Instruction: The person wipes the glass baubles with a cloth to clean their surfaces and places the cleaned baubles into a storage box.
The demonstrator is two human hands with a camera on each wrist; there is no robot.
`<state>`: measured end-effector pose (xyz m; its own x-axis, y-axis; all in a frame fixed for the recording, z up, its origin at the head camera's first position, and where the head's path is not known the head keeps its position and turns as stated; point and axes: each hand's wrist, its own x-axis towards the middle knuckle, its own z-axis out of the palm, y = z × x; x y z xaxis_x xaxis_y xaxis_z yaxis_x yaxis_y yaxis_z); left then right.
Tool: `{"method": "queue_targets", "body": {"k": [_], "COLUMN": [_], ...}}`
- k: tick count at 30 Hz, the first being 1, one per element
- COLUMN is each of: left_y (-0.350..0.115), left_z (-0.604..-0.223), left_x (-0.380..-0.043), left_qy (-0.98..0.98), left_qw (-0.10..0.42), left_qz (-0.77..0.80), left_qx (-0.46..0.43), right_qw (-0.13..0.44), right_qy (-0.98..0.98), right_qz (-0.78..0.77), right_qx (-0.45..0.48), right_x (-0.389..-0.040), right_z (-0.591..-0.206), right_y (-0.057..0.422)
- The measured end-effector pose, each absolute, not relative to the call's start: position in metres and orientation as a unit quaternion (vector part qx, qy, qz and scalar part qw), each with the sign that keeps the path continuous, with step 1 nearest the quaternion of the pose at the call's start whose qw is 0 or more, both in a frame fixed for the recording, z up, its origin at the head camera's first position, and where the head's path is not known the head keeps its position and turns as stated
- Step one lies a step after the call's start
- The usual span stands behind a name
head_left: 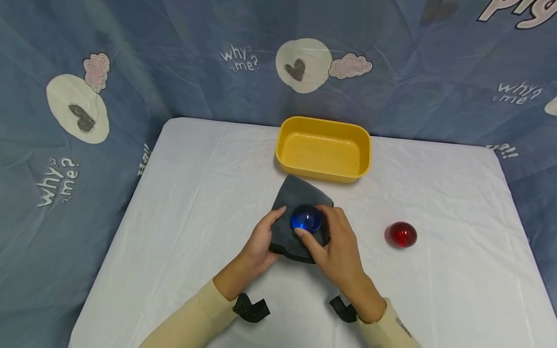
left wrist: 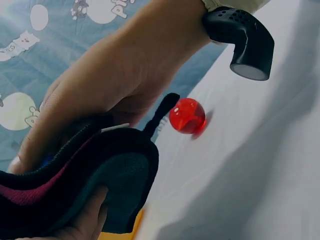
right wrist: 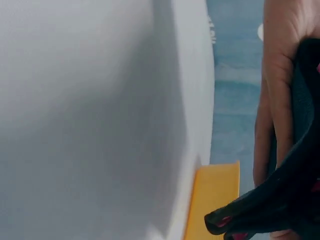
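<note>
A folded dark grey cloth [head_left: 285, 241] with black edging is held up in front of me in the head view. My left hand [head_left: 260, 244] grips its left side, thumb on top and fingers underneath. On the cloth sits a clear blue ball [head_left: 306, 217]. My right hand [head_left: 341, 244] pinches this ball, thumb at its lower left and fingers curled at its right side. In the left wrist view the cloth [left wrist: 122, 175] shows a small black loop and magenta inside its folds, and hides most of the ball.
A yellow rectangular tub [head_left: 324, 150] stands at the back of the white-covered table [head_left: 196, 193], just beyond the cloth. To the right of my right hand lies a clear red ball [head_left: 402, 235]. A printed blue curtain [head_left: 196, 87] hangs behind the table.
</note>
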<state>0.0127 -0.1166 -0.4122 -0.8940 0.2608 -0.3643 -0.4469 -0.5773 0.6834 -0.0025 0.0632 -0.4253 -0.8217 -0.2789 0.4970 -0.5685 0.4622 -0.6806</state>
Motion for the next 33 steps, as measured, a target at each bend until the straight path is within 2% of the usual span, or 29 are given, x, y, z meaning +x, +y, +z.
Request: {"method": "queue_targets", "body": {"k": [14, 22, 27, 33], "left_y": [-0.117, -0.12, -0.12, -0.119], "left_z": [-0.413, -0.415, -0.415, -0.416], "left_x": [0.012, 0.013, 0.015, 0.015], "left_qy": [0.414, 0.428, 0.432, 0.436], "left_qw": [0.201, 0.207, 0.217, 0.21], "left_qz": [0.88, 0.875, 0.871, 0.87], "left_qx": [-0.112, -0.087, -0.082, -0.094], "right_qw": [0.117, 0.164, 0.19, 0.182], "right_qy": [-0.864, -0.857, -0.853, -0.857], "right_qz": [0.423, 0.381, 0.385, 0.404], "right_qx": [0.248, 0.307, 0.297, 0.262], "right_x": [0.002, 0.006, 0.003, 0.0], "right_z": [-0.421, -0.422, -0.423, -0.425], "right_y": [0.062, 0.064, 0.062, 0.06]}}
